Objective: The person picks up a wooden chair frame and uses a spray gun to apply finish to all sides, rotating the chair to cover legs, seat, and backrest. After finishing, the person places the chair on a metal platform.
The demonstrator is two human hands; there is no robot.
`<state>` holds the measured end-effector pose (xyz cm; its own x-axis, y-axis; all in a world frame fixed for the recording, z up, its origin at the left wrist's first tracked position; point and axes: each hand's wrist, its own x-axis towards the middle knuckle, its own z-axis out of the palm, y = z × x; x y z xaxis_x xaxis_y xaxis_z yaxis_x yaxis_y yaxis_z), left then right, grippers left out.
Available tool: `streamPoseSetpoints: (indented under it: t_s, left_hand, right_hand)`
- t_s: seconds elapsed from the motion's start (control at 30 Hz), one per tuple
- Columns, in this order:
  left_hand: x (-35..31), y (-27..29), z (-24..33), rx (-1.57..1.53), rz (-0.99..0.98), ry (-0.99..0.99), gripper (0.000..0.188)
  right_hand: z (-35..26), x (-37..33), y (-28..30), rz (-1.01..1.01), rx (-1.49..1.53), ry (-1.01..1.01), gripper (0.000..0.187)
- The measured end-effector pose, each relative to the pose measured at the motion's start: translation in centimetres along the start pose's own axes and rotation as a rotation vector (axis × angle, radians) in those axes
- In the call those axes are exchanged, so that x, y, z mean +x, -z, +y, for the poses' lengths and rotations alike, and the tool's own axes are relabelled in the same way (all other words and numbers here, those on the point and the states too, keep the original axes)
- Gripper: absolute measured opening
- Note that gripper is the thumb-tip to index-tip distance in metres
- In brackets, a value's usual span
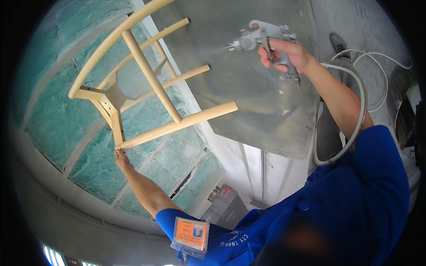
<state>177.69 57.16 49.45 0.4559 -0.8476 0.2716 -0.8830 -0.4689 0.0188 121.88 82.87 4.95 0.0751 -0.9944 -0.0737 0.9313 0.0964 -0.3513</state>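
My left hand pinches the lower corner of a pale wooden chair frame, where a leg meets the seat frame. The chair is held up tilted, its legs pointing right. At least two leg ends have dark tips. My right hand is wrapped round the handle of a silver spray gun, with fingers at its trigger. The gun's nozzle points left toward the chair, apart from it, and a faint mist shows in front of it. A pale hose loops over my right forearm.
Teal filter panels in a pale framework stand behind the chair. A grey, stained flat surface lies beyond the gun. More hose coils on the right near a dark shoe. Grey boxes sit lower down.
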Motion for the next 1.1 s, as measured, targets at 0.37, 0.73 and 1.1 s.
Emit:
streamPoseSetpoints:
  t_s: [0.37, 0.73, 1.1]
  left_hand:
    - [0.2, 0.0, -0.9, 0.174, -0.038, -0.156, 0.049]
    - [-6.2, 0.7, 3.8, 0.454, 0.098, -0.228, 0.046]
    - [-6.7, 0.4, 3.4, 0.428, 0.129, -0.173, 0.042]
  right_hand:
    - [-7.5, -4.3, -8.4, -0.072, -1.002, 0.653, 0.058]
    - [-6.6, -12.9, -11.0, 0.738, -0.809, 0.41, 0.052]
    - [-16.3, -9.6, -12.1, -0.193, -1.213, 0.531, 0.055]
